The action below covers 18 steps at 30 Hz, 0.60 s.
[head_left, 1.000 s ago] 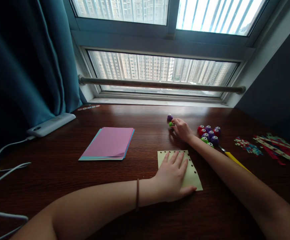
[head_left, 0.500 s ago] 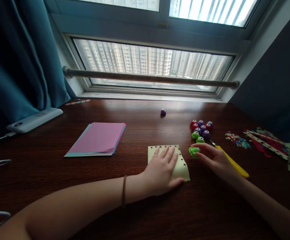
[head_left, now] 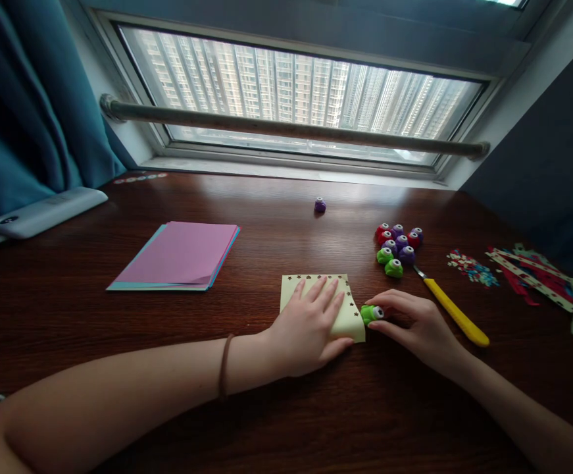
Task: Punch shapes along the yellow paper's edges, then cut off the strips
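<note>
Flat on a pale yellow sheet of paper (head_left: 291, 288) lies my left hand (head_left: 302, 327), its fingers spread. Star-shaped holes run along the sheet's far and right edges, and its right side curls up a little. My right hand (head_left: 417, 326) pinches a green craft punch (head_left: 372, 314) between thumb and fingers. The punch is at the sheet's right edge; whether the paper is inside its slot, I cannot tell. Beyond the right hand, several red, purple and green punches (head_left: 397, 245) stand in a cluster. One purple punch (head_left: 320, 205) stands apart, farther back.
A yellow-handled craft knife (head_left: 456, 313) lies right of my right hand. Small paper cutouts (head_left: 473, 270) and paper strips (head_left: 537, 276) are at the far right. Left are a stack of coloured paper (head_left: 177, 255) and a white power bank or phone-like device (head_left: 47, 212) by the curtain.
My right hand has brought the green punch left and nearer, up to the sheet's right edge. My left hand still presses the sheet. The camera view has tilted downward.
</note>
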Tool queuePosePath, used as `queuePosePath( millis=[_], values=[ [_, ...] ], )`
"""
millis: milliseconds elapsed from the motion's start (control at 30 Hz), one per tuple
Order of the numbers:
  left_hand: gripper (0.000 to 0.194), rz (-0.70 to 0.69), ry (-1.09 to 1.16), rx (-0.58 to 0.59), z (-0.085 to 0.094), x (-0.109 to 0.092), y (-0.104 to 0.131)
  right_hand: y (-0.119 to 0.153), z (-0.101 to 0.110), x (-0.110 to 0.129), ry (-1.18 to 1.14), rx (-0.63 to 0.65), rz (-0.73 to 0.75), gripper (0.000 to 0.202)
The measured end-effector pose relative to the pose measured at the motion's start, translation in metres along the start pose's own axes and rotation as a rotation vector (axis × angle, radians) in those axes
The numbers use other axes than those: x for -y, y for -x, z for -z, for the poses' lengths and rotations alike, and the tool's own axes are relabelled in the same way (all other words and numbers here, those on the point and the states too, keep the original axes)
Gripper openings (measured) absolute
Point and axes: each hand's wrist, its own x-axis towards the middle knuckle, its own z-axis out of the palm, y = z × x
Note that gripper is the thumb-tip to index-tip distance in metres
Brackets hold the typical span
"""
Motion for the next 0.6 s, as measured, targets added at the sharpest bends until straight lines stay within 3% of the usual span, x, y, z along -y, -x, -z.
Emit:
queuePosePath(
  millis=[600],
  values=[
    [0.076, 0.025, 0.012, -0.006, -0.0017, 0.0007, 0.0002, 0.0039, -0.0057, -0.0009, 0.12, 0.017, 0.051, 0.018]
  ],
)
